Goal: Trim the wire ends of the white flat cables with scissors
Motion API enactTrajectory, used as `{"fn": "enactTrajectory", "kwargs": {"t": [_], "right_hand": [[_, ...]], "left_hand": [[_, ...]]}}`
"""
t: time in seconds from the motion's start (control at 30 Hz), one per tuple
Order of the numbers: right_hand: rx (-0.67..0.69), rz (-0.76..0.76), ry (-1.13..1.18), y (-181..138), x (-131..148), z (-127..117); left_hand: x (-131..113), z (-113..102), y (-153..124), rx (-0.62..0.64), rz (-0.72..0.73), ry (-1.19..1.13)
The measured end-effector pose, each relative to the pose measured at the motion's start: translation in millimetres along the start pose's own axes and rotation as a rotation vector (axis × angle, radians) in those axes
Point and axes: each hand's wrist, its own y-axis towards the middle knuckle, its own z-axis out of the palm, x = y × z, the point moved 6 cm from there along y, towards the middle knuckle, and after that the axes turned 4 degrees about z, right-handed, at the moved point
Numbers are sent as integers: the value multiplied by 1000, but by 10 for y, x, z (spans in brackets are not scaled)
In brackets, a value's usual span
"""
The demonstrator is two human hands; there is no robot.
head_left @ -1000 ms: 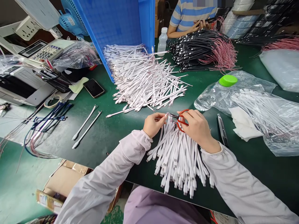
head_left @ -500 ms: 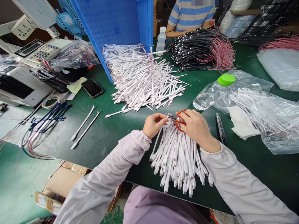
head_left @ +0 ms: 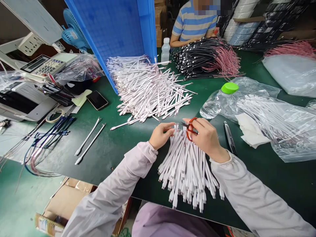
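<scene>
My right hand (head_left: 206, 138) grips a small pair of scissors (head_left: 190, 129) with red handles, its dark blades pointing left over the bundle's far end. My left hand (head_left: 160, 135) is curled at that same end, thumb and forefinger closed on the wire ends of a white cable. The bundle of white cables (head_left: 184, 168) fans toward me, with flat plugs at the table's near edge and bare wire ends between my hands. Beyond them, a large heap of white cables (head_left: 150, 89) spills from a blue bin (head_left: 118, 29).
Two loose cables (head_left: 89, 140) and a phone (head_left: 97, 100) lie to the left. A cutter knife (head_left: 229, 138), tissue (head_left: 251, 130), green-capped bottle (head_left: 212, 103) and bagged cables (head_left: 269, 118) sit on the right. Black cables (head_left: 202, 57) are piled before a person in a striped shirt (head_left: 195, 21).
The scissors have drawn back a little to the right from my left fingertips, and more of their blades shows. My left hand has moved little. The whole view has shifted slightly.
</scene>
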Motion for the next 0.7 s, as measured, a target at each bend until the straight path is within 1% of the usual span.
{"fn": "enactTrajectory", "kwargs": {"t": [0.03,0.1,0.17,0.2,0.27,0.37,0.57,0.63,0.7], "right_hand": [[21,-30,107,4,85,17],[139,-109,297,-20,286,131],[270,-176,391,-84,462,298],[317,-195,411,-120,519,382],[370,-195,427,-175,567,516],[399,-184,403,-209,565,601],[458,-226,363,-217,603,535],[478,-232,359,-223,611,532],[487,-236,363,-231,614,546]], "left_hand": [[-12,-70,73,-16,-2,56],[-79,-270,254,-92,-4,229],[-191,-453,446,-151,-11,427],[-251,-504,540,-152,-13,521],[-346,-506,713,-104,-23,713],[-420,-313,954,-32,-30,867],[-439,261,1432,67,-43,1109],[-430,386,1534,117,-69,1171],[-424,451,1591,171,-102,1218]]}}
